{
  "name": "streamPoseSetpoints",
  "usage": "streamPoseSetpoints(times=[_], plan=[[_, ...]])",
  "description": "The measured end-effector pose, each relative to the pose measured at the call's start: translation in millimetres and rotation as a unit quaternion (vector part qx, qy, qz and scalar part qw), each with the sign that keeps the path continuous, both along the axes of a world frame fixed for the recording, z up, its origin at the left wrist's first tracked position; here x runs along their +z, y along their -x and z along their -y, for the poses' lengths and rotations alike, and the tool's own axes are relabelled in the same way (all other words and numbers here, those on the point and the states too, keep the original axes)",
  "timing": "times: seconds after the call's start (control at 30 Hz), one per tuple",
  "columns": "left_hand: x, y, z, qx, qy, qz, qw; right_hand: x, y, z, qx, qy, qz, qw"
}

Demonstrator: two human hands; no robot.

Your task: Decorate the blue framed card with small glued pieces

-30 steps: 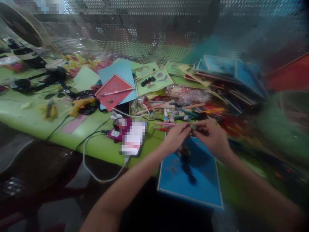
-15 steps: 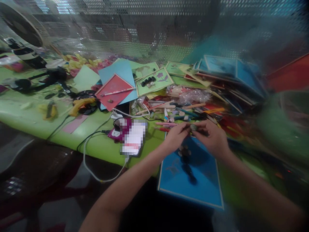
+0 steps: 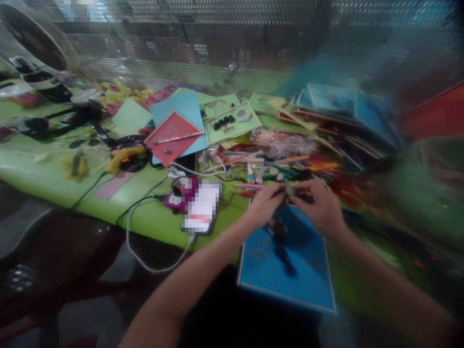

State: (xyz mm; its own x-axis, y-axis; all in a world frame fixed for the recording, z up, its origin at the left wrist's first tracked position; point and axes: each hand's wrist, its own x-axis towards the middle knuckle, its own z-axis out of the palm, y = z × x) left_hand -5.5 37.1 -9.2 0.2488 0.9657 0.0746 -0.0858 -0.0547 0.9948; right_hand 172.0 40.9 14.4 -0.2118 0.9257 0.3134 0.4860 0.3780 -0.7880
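Pebble [image 3: 291,191] (small, greenish, with no clear long axis showing) is sitting near the far edge of the blue board [image 3: 308,287], nearer to the right hand [image 3: 319,205]. The right grip is pinching it between thumb and fingers; the left hand [image 3: 267,203] is bringing its bunched fingertips up just beside it, though whether they are holding anything I cannot tell. From the grip, the pebble cluster [image 3: 277,225] is lying toward the person and slightly left, on the board, which is jutting past the desk's [image 3: 230,222] near edge.
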Motion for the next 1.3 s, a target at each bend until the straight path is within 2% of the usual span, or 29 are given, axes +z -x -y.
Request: streamPoseSetpoints(times=[0.23, 0.33, 0.57, 0.77, 1.0, 1.3], plan=[[-2.5, -1.1, -0.9, -0.006, 0.018, 0.042, 0.999, 0.4, -1.1, 0.0, -0.002, -0.003, 0.007, 1.000], [-1.1, -1.6, -0.4, 0.011, 0.021, 0.032, 0.999, -3.4, -3.5, -1.2, 0.007, -0.023, 0.025, 0.999], [-3.2, -4.6, -2.1, 0.008, 0.062, 0.087, 0.994, -4.5, -2.4, 1.2, 0.010, -0.054, 0.061, 0.997], [-5.7, -6.7, -1.5, 0.009, 0.048, 0.082, 0.995, -0.3, -0.2, 2.6, -0.014, -0.031, 0.018, 0.999], [-3.1, -3.9, -3.0, 0.003, -0.012, -0.023, 1.000, -4.6, -0.5, -1.2, -0.021, -0.007, 0.004, 1.000], [-2.4, -4.1, 1.4, 0.032, -0.075, -0.102, 0.991, -2.7, -0.6, 2.2, -0.014, -0.042, 0.052, 0.998]])
